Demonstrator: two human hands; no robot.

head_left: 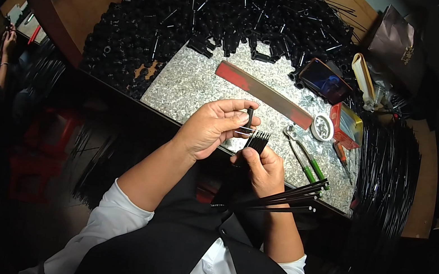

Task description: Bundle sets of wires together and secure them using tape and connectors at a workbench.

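Observation:
My left hand (212, 127) is closed, with a small black cylindrical piece (249, 117) upright between thumb and fingers. Just to its right, my right hand (266, 171) grips a bundle of thin black rods (292, 198). The rods' bright metal tips (259, 135) stand in a row above my right thumb, close beside the left fingertips. Their other ends fan out to the right across my right forearm. Whether the black piece touches a rod tip, I cannot tell. Both hands are over the near edge of a speckled work surface (181, 89).
A large heap of black tubular parts (226, 13) covers the back. On the speckled surface lie a red-edged bar (265, 94), phone (325, 81), round white dish (322, 128), green-handled pincers (303, 155) and screwdriver (340, 152). More black rods (387, 173) hang right. A co-worker's hand (8, 43) shows far left.

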